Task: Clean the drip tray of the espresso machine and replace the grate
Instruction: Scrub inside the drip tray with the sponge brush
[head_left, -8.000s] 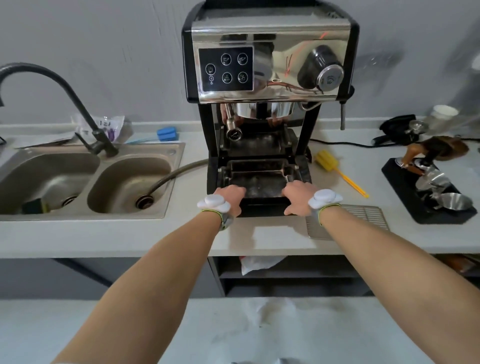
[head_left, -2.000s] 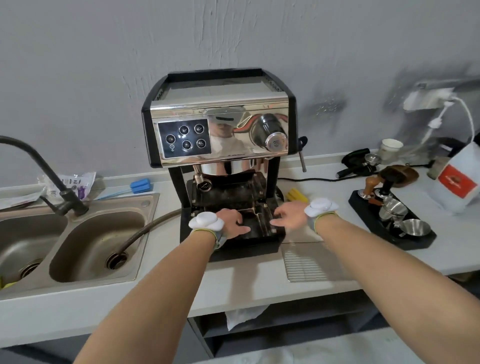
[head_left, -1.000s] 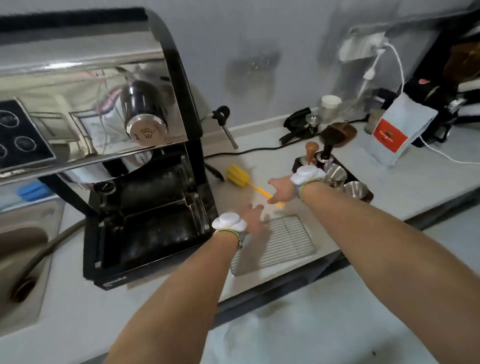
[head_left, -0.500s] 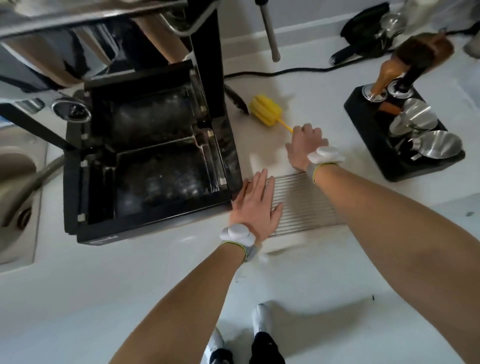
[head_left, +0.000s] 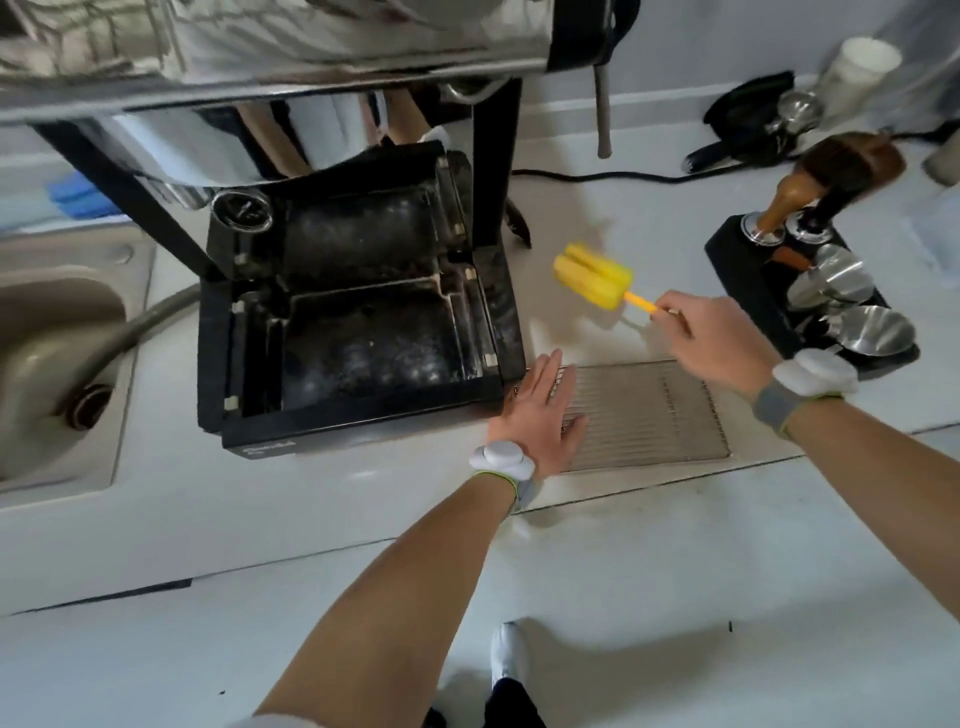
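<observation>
The black drip tray (head_left: 363, 358) sits uncovered at the base of the espresso machine (head_left: 291, 57), its floor dirty with residue. The metal grate (head_left: 649, 415) lies flat on the counter just right of the tray. My left hand (head_left: 540, 415) rests open and flat on the grate's left end, beside the tray's right corner. My right hand (head_left: 717, 343) is closed on the thin handle of a yellow sponge brush (head_left: 595, 275), lifted slightly off the counter, with its head pointing left toward the machine.
A steel sink (head_left: 57, 332) with a drain and hose lies left of the machine. A black stand (head_left: 753, 280) with tamper and metal cups is at the right. A black power cord (head_left: 597, 176) runs behind; a white cup (head_left: 862, 67) is far right.
My right hand has picked the yellow brush up off the counter by its handle. My left hand has stayed flat on the grate's left end. The view shifted slightly.
</observation>
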